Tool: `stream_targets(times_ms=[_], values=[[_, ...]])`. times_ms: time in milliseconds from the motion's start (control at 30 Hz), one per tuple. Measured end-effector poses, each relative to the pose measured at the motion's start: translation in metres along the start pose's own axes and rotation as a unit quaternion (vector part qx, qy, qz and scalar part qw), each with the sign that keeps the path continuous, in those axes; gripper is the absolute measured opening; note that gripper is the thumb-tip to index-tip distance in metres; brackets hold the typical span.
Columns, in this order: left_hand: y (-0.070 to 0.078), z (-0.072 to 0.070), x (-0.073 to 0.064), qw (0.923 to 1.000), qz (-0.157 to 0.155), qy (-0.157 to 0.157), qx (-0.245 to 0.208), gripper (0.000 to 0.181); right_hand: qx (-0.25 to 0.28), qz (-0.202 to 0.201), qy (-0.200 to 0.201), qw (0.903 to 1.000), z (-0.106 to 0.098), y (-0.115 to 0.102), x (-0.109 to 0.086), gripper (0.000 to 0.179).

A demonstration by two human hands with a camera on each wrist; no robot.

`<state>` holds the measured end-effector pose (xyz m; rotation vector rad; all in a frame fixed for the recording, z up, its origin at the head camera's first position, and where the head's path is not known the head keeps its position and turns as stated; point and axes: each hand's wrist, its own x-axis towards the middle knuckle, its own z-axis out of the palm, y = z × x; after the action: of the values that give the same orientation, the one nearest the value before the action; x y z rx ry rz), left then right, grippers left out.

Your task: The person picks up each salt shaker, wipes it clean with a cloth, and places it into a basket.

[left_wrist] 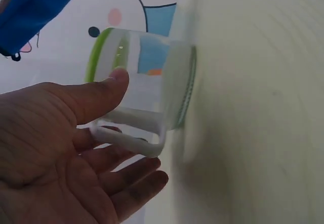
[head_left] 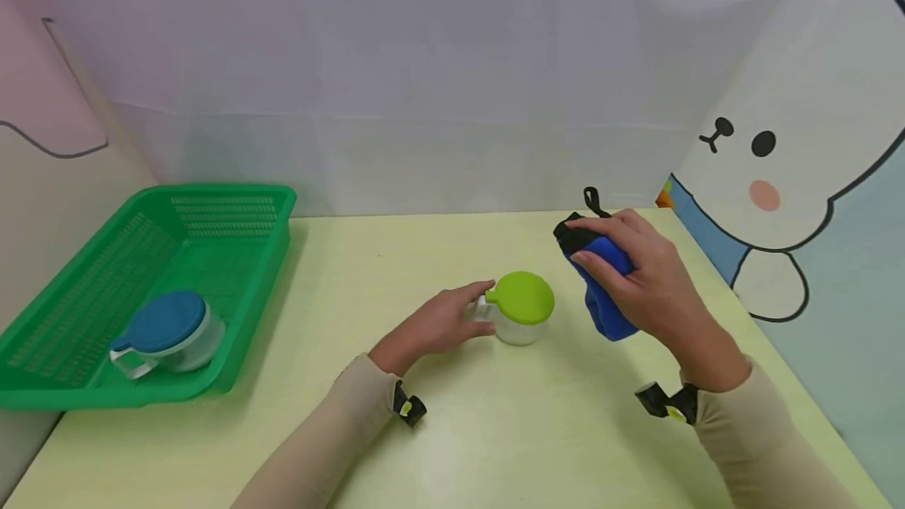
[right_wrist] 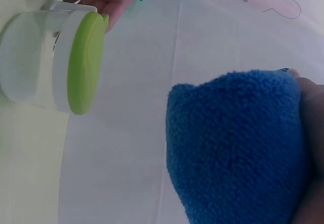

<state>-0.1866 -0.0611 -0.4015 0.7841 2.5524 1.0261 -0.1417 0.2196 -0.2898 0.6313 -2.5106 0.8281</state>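
A clear seasoning jar (head_left: 519, 330) with a lime-green lid (head_left: 525, 298) and a white handle (left_wrist: 132, 142) stands upright on the table. My left hand (head_left: 447, 319) is at its handle side, thumb and fingers spread about the handle without closing round it. In the left wrist view the thumb overlaps the jar; whether it touches cannot be told. To the right of the jar, my right hand (head_left: 639, 273) grips a folded blue cloth (head_left: 601, 281) with a black end and a black loop, held above the table. The right wrist view shows the cloth's fuzzy surface (right_wrist: 238, 143) close up.
On the left of the table sits a green plastic basket (head_left: 279, 234). Inside it, a similar jar (head_left: 194, 344) with a blue lid (head_left: 166, 320) and white handle leans tilted. A white sheet (head_left: 438, 100) hangs behind the table, and a cartoon-printed panel (head_left: 813, 179) stands at the right.
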Motion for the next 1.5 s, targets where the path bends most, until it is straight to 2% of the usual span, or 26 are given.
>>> stream_targets(times_ms=[167,300,467,600,700,867,1000,1100,1200,1300,1400,1500], values=[[-0.006,0.012,0.011,0.9980,0.016,0.059,-0.015,0.048,0.013,-0.002,0.006,0.9999,0.004,-0.003,0.002,0.041],[-0.007,0.012,0.009,0.9940,0.025,0.107,-0.004,0.013,0.018,-0.009,0.010,0.9997,0.006,-0.003,0.003,0.043],[-0.009,0.003,0.002,0.9885,0.005,0.151,0.003,0.013,0.019,-0.018,0.017,0.9995,0.008,-0.003,0.005,0.043],[-0.009,-0.011,-0.006,0.9835,0.001,0.181,-0.013,0.013,0.025,-0.021,0.019,0.9993,0.009,-0.005,0.008,0.043],[-0.003,-0.025,-0.016,0.9777,0.004,0.207,-0.038,0.010,0.030,-0.025,0.018,0.9991,0.010,-0.007,0.010,0.043],[0.018,-0.054,-0.038,0.9642,0.006,0.243,-0.105,0.012,0.041,-0.035,0.017,0.9984,0.013,-0.012,0.014,0.043],[0.037,-0.072,-0.054,0.9548,0.014,0.265,-0.134,0.011,0.074,-0.042,0.030,0.9959,0.017,-0.018,0.017,0.043],[0.049,-0.077,-0.062,0.9491,0.032,0.269,-0.160,0.011,0.142,-0.054,0.081,0.9851,0.027,-0.028,0.021,0.037],[0.061,-0.076,-0.066,0.9419,0.054,0.263,-0.201,0.013,0.221,-0.068,0.157,0.9603,0.041,-0.041,0.025,0.042],[0.070,-0.075,-0.067,0.9404,0.070,0.245,-0.226,0.016,0.269,-0.074,0.218,0.9351,0.054,-0.047,0.027,0.056],[0.073,-0.074,-0.067,0.9442,0.068,0.234,-0.222,0.018,0.282,-0.065,0.235,0.9280,0.063,-0.042,0.028,0.057],[0.074,-0.073,-0.067,0.9417,0.056,0.236,-0.233,0.017,0.300,-0.036,0.215,0.9289,0.070,-0.034,0.026,0.045]])
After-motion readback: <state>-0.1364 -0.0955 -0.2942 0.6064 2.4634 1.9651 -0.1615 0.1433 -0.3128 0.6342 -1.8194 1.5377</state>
